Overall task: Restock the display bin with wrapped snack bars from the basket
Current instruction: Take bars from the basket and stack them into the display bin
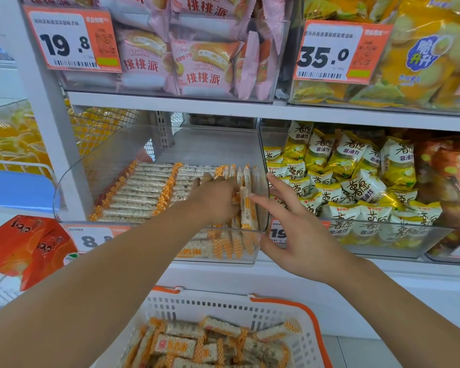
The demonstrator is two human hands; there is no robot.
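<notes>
Standing bars upright at the right end of the display bin (64, 197) appears to be the step in hand. Left hand (218, 197) is curled round a few wrapped snack bars (246, 205) inside the bin; right hand (295, 229) is spread, fingers straight, just beside the bin's right wall. Flat rows fill the bin's left part. Bars are best pressed snug against the upright ones, orange ends aligned. More bars lie in the basket (311, 322) below.

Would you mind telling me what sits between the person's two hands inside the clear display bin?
In the head view, a few upright snack bars stand between the left hand and the open right hand, against the display bin's right wall.
</notes>
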